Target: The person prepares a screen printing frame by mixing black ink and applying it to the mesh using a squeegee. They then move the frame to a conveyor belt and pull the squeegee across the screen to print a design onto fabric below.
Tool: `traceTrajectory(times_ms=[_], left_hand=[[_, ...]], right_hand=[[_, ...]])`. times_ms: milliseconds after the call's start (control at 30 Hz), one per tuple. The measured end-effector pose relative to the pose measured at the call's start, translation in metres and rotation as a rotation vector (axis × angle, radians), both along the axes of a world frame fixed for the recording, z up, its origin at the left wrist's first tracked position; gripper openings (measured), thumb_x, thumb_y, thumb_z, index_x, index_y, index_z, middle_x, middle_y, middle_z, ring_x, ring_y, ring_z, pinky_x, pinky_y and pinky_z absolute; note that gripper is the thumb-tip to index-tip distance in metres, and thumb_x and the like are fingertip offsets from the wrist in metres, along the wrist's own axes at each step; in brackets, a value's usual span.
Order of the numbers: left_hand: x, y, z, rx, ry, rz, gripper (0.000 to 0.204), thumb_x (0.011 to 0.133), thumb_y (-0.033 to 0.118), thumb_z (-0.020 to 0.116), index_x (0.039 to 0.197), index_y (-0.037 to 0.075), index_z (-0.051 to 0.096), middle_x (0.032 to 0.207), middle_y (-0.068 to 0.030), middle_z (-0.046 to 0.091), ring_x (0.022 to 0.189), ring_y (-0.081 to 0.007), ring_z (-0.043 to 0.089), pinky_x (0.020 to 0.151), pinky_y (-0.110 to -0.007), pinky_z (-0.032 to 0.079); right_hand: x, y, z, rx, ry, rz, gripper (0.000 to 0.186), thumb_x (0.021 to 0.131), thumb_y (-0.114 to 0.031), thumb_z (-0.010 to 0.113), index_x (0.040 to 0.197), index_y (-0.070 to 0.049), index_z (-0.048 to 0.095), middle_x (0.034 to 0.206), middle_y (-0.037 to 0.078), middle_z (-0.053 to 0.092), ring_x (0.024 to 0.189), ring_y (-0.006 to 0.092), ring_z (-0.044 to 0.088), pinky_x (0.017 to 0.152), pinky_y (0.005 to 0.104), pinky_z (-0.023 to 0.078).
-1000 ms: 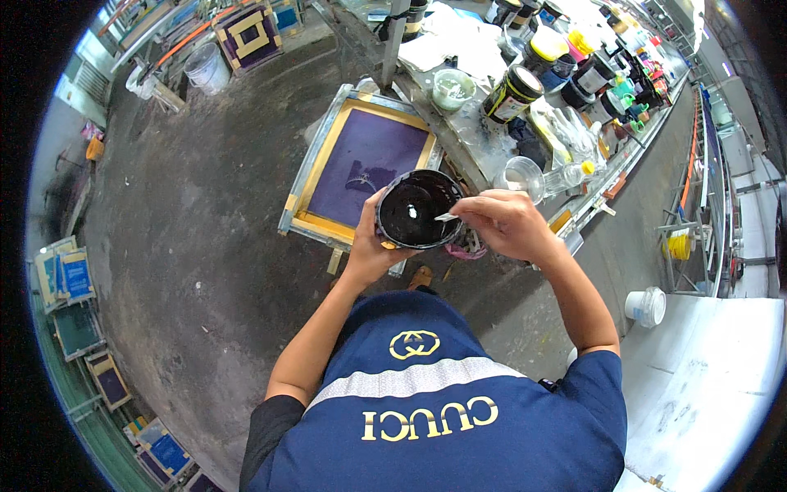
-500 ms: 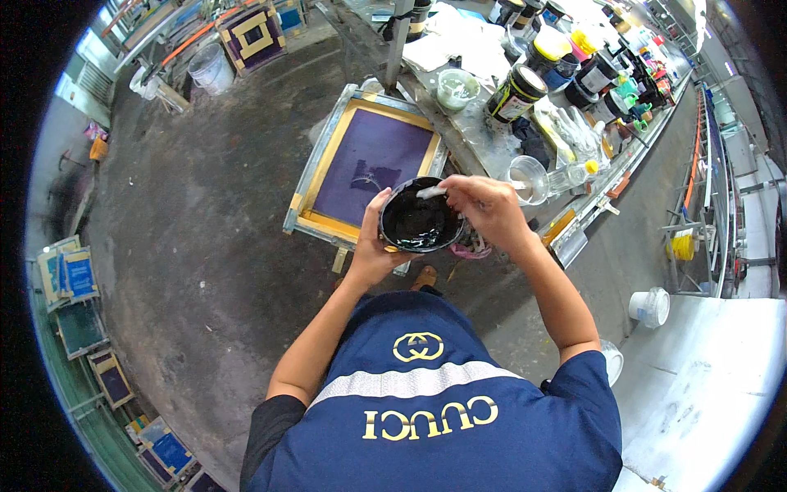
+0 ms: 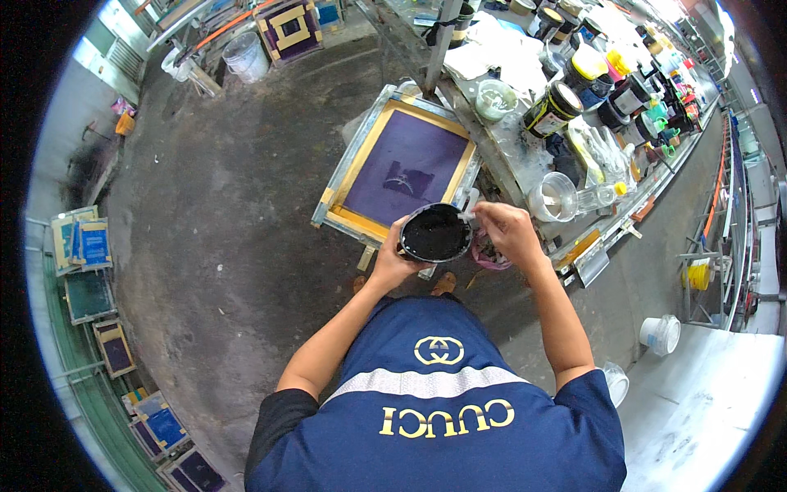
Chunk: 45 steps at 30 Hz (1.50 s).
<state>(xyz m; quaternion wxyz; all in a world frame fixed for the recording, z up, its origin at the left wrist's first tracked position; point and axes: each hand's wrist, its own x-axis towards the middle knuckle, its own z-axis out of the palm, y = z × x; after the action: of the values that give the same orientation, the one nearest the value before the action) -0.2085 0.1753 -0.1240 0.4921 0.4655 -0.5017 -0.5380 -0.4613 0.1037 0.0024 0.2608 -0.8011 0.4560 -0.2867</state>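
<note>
The short pale stick [image 3: 468, 216] has moved to the right rim of the round black tub [image 3: 435, 235], your right hand's [image 3: 510, 230] fingers pinching it, your left hand's [image 3: 397, 261] curled round the tub before you, stirring seemingly under way, completion unclear.

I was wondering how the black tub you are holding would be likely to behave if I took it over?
The black tub may feel heavier than an empty one, since dark contents show inside. They might spill if it tips, as the top is open. Its wall seems fairly stiff: the mouth looks unsquashed in the left hand.
</note>
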Motion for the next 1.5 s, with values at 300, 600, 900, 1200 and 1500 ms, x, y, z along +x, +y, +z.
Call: traceTrajectory(times_ms=[300,600,900,1200,1500], left_hand=[[0.016,0.003,-0.033,-0.027,-0.024,0.020,0.110,0.060,0.012,0.102,0.153,0.009,0.043,0.148,-0.0098,0.057,0.137,-0.0237,0.056,0.117,-0.041,0.045],[0.019,-0.004,-0.035,-0.136,-0.048,0.038,0.107,0.062,0.011,0.101,0.152,0.008,0.043,0.145,-0.0106,0.057,0.136,-0.0239,0.056,0.116,-0.039,0.046],[0.022,-0.005,-0.030,-0.052,0.024,0.083,0.107,0.060,0.006,0.101,0.151,0.009,0.045,0.146,-0.0087,0.058,0.135,-0.0241,0.057,0.115,-0.041,0.048],[0.029,-0.008,-0.027,-0.026,0.020,0.133,0.105,0.059,0.005,0.102,0.149,0.009,0.047,0.145,-0.0083,0.058,0.135,-0.0236,0.057,0.115,-0.041,0.048],[0.037,-0.011,-0.035,-0.080,-0.022,0.138,0.103,0.065,0.006,0.099,0.150,0.008,0.043,0.143,-0.0090,0.058,0.133,-0.0222,0.059,0.112,-0.038,0.051]], right_hand=[[0.034,0.004,-0.028,-0.010,-0.088,-0.051,0.014,0.098,-0.006,0.068,0.109,-0.001,0.074,0.093,0.019,0.075,0.082,0.0314,0.074,0.073,0.0393,0.057],[0.045,0.006,-0.040,0.077,-0.210,-0.024,0.016,0.098,-0.009,0.068,0.110,-0.002,0.074,0.091,0.018,0.076,0.082,0.0335,0.076,0.074,0.0401,0.058],[0.055,0.009,-0.049,0.200,-0.272,0.023,0.019,0.095,-0.005,0.070,0.114,-0.003,0.074,0.091,0.018,0.076,0.083,0.0287,0.077,0.075,0.0382,0.059],[0.051,0.003,-0.042,0.095,-0.176,0.133,0.016,0.095,-0.009,0.071,0.109,-0.005,0.076,0.087,0.019,0.075,0.081,0.0362,0.074,0.073,0.0416,0.058],[0.049,-0.003,-0.034,0.173,-0.105,0.132,0.015,0.092,-0.006,0.071,0.107,-0.004,0.075,0.094,0.020,0.075,0.085,0.0353,0.075,0.075,0.0407,0.059]])
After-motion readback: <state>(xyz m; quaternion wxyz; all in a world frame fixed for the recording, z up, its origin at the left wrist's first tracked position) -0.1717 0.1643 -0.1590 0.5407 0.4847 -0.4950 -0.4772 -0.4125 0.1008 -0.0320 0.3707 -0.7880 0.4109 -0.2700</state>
